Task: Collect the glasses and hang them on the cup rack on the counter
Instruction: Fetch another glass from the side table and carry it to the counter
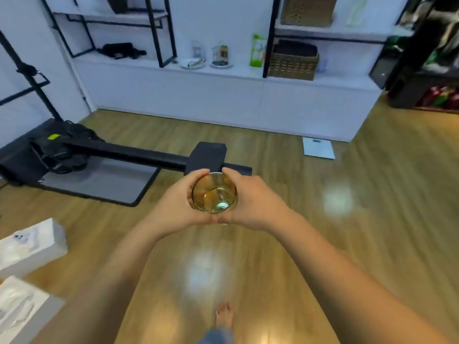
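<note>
An amber-tinted glass is held upright in front of me over the wooden floor, its open mouth facing the camera. My left hand wraps its left side and my right hand wraps its right side, thumbs meeting below it. On the white counter far ahead stand two round trays with clear glassware: a rack-like stand with a glass and a second one beside it. The picture is too blurred to tell which is the cup rack.
A black exercise machine lies across the floor ahead on the left, with a dark bag on it. White foam boxes sit at the lower left. A white scale lies by the counter base. A woven basket and a green carton stand on the counter.
</note>
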The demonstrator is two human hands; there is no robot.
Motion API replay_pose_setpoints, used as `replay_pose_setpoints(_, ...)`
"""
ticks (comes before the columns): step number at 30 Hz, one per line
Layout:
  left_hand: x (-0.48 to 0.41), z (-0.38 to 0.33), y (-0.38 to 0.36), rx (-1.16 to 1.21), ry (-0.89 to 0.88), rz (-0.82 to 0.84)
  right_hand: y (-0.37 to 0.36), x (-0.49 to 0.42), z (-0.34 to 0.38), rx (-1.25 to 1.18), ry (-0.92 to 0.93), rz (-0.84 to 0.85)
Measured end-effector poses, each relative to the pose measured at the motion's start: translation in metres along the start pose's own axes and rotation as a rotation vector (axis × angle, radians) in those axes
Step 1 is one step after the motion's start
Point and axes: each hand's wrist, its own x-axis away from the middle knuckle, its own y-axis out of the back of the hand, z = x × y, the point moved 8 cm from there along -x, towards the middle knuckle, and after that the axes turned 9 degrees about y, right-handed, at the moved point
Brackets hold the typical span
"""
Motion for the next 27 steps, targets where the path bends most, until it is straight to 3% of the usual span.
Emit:
replay_pose_setpoints(12,-0.308,-0.085,-0.092,0.055,-0.073,0.306,0.151,-0.109,-0.234,-0.051,-0.276,-0.179)
replay_pose_setpoints(22,-0.529,-0.154,-0.154,-0.089,-0.093,0.179,0.263,-0.236,-0.431,-0.129,-0.181,-0.159)
replay_pose_setpoints(27,-0.621,-0.178,-0.156,0.029,-0.036,0.077,0.316,-0.312,-0.494,-0.172,-0.094,-0.08)
